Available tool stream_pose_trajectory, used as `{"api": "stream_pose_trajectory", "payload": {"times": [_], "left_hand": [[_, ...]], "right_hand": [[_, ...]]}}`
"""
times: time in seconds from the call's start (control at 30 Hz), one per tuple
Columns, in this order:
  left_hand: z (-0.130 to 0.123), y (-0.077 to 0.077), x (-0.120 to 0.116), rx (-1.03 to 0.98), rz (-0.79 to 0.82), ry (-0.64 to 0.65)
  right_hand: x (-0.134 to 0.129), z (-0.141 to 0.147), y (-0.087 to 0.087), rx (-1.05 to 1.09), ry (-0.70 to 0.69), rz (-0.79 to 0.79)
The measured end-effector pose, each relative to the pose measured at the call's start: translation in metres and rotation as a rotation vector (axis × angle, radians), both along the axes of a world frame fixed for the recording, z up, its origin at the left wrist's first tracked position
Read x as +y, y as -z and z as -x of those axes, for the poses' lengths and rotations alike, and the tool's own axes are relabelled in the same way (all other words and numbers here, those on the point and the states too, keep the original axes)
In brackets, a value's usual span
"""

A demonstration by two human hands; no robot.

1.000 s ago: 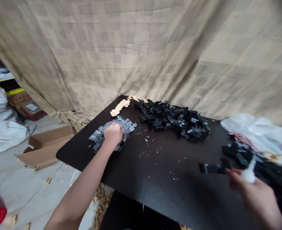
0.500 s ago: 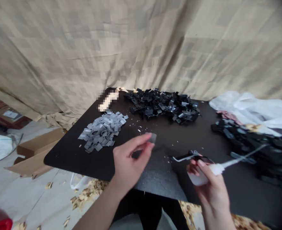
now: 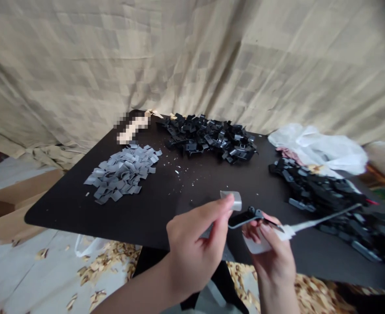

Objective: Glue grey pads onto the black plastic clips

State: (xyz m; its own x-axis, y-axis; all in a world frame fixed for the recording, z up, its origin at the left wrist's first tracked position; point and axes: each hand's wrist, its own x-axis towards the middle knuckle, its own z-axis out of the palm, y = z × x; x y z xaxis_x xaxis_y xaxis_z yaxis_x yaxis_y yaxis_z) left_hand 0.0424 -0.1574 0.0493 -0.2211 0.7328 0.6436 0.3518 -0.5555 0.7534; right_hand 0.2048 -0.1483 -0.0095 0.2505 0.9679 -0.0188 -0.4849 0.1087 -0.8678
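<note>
**Grey square and black clip held together over a black table (image 3: 64,213)**

A beige patterned cloth (image 3: 192,56) hangs behind the table. Wood shavings (image 3: 103,261) lie on the floor below it, and brown cardboard (image 3: 12,196) shows at the left edge of the view.

On the far side of the table sits a heap of black plastic clips (image 3: 208,137). To the right is a looser mass of black plastic pieces (image 3: 313,187), with a white plastic bag (image 3: 316,146) and a pink cloth (image 3: 285,152) behind it. Nearer on the left lies a pile of grey squares (image 3: 122,174), and beyond that is a pale strip (image 3: 131,128) too pixelated to identify. White crumbs (image 3: 179,172) are scattered between the piles.

Over the near edge, the left hand (image 3: 195,248) pinches one grey square (image 3: 231,200) between thumb and fingers (image 3: 223,213). The right hand (image 3: 274,257) has its fingers (image 3: 266,231) closed around a white squeeze bottle (image 3: 257,244) with a long thin tip, and holds a black clip (image 3: 244,217) just beside the square.
</note>
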Motion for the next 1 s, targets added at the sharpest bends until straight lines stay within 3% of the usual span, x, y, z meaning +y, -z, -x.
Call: {"api": "stream_pose_trajectory", "payload": {"times": [0.17, 0.33, 0.47, 0.57, 0.77, 0.87, 1.0], "left_hand": [[0.001, 0.003, -0.001, -0.005, 0.047, 0.001], [0.012, 0.006, 0.005, -0.199, 0.300, 0.055], [0.016, 0.010, 0.011, -0.502, 0.686, 0.326], [0.013, 0.014, 0.013, -0.611, 0.893, 0.501], [-0.002, 0.024, 0.014, -0.755, 0.892, 0.446], [-0.012, 0.027, 0.010, -0.836, 0.854, 0.518], [-0.019, 0.028, 0.008, -0.768, 0.849, 0.521]], "right_hand": [[-0.002, 0.001, -0.001, 0.018, 0.001, -0.058], [-0.008, 0.004, -0.002, 0.022, -0.057, -0.123], [-0.009, 0.013, 0.001, -0.011, 0.007, -0.032], [-0.009, 0.022, 0.003, -0.017, 0.052, 0.023], [-0.015, 0.035, 0.009, -0.071, 0.084, 0.040], [-0.018, 0.041, 0.019, -0.119, 0.118, 0.028], [-0.024, 0.050, 0.025, -0.138, 0.080, 0.020]]}}
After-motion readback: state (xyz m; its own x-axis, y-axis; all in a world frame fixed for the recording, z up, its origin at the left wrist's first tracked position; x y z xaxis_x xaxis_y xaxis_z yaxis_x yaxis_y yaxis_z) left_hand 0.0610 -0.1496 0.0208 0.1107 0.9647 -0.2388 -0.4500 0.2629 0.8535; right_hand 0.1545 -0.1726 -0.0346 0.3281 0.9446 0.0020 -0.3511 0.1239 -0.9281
